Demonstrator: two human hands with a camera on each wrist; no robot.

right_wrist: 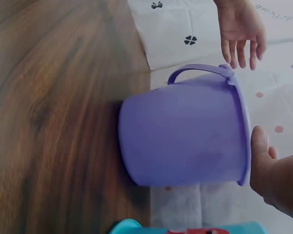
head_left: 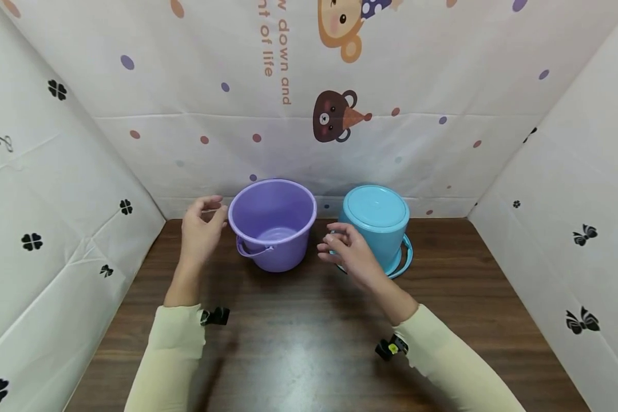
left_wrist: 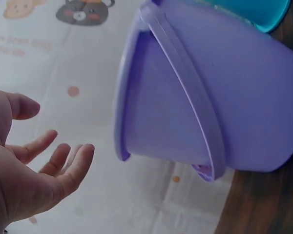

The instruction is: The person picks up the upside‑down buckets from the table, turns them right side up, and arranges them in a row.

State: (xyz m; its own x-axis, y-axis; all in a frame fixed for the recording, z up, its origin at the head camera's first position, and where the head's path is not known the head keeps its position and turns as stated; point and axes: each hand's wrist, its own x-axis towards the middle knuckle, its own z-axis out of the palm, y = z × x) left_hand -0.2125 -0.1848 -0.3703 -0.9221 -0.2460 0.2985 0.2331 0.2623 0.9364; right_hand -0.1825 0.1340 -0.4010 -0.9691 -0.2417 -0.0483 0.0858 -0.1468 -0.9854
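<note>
The purple bucket (head_left: 283,253) is stood upright on a glossy, dark wood-grained table (head_left: 288,355), flanked by the left hand (head_left: 199,232) and right hand (head_left: 354,254), fingers loosely parted on both. A blue bucket (head_left: 377,210) is set inverted alongside. Three sides are enclosed by printed white sheets (head_left: 185,166).
</note>
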